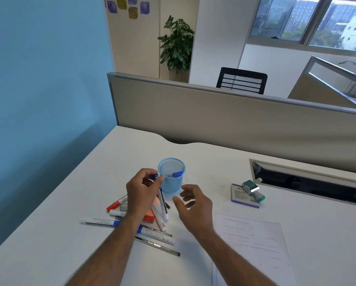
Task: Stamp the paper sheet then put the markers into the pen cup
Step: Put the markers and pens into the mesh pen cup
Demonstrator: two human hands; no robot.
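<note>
A light blue mesh pen cup point(171, 182) stands mid-desk with one blue-capped marker point(176, 174) leaning inside it. My left hand point(142, 191) is shut on a white marker with a blue cap point(163, 205), held upright just left of the cup. My right hand point(193, 205) hovers open to the right of the cup, holding nothing. Several markers and pens point(152, 234) lie in a loose pile under my left arm, one with a red cap point(113, 205). The printed paper sheet point(253, 244) lies at the front right. A green stamp point(253, 189) rests on a small box.
An orange block point(149, 217) lies among the markers. The purple-edged box point(242, 196) sits right of the cup. A cable slot point(309, 182) opens in the desk at the back right, below a grey partition point(235, 118). A blue wall is at the left.
</note>
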